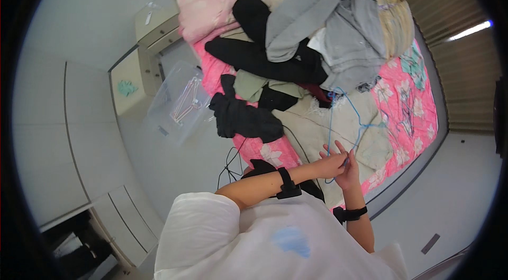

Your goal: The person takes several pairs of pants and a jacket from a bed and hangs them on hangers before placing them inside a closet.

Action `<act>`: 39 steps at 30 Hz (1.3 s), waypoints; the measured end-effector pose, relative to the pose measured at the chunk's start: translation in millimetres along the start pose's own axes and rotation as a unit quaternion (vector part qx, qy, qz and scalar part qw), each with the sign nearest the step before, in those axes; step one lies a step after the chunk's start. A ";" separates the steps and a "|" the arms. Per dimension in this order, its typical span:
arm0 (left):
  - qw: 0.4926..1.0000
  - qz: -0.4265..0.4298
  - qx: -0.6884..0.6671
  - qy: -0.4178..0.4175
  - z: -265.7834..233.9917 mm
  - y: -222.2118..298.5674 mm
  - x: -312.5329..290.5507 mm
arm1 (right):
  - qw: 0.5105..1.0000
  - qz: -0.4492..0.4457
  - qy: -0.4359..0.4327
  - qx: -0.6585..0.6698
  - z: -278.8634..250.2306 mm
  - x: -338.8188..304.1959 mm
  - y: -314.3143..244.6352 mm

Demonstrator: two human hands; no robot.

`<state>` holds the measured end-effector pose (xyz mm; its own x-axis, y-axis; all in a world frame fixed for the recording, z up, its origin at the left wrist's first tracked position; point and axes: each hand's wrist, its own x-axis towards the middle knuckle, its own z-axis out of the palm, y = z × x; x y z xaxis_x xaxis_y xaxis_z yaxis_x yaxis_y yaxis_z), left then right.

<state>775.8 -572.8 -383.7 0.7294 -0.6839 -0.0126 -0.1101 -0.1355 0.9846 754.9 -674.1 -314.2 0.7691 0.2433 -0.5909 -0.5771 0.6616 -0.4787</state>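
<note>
My left hand (331,165) and my right hand (347,175) meet over the near part of the bed, the left crossing in front of the right. Both are closed at a thin blue clothes hanger (361,125), though a few fingers stick out and the exact grip is partly hidden. The hanger's frame reaches away from my hands over a beige garment (312,126) spread on the bed. Just beyond lies a heap with a grey jacket (354,31), black clothing (264,60) and a dark bundled garment (246,119).
A pink floral sheet (423,105) covers the bed, with more hangers (406,113) at its right side. A folded pink blanket (211,2) lies at the far left. On the floor, a clear plastic box (174,105) holds pinkish hangers (186,102). Black cables (230,169) trail beside the bed.
</note>
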 end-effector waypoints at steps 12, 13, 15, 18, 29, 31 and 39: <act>0.898 -0.291 0.093 0.317 -209.3 -210.6 -129.3 | 0.960 -0.061 0.182 -0.206 -30.6 -96.2 -67.9; 0.850 -0.369 0.171 0.336 -217.3 -234.1 -146.1 | 0.946 -0.077 0.207 -0.239 -36.4 -131.2 -90.7; 0.800 -0.479 0.117 0.341 -222.9 -294.1 -183.7 | 0.908 -0.114 0.278 -0.292 -44.6 -200.3 -129.9; 0.698 -0.543 -0.075 0.461 -214.6 -333.7 -189.1 | 0.843 -0.157 0.390 -0.336 -65.7 -310.4 -175.0; 0.791 -0.424 0.056 0.437 -208.1 -293.7 -96.6 | 0.722 -0.279 0.574 -0.268 -116.8 -552.8 -175.7; 0.846 -0.319 0.061 0.423 -226.4 -235.5 -84.6 | 0.758 -0.257 0.521 -0.295 -154.8 -541.9 -157.0; 0.952 -0.007 0.038 0.304 -311.7 50.0 -68.7 | 0.848 -0.208 0.269 -0.405 -100.0 -205.0 -84.3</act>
<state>930.6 -309.2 -279.3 0.9844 -0.1446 0.1007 -0.1299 -0.2093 0.9692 618.4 -850.7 -217.6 0.8416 -0.3961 -0.3673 -0.4531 -0.1476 -0.8791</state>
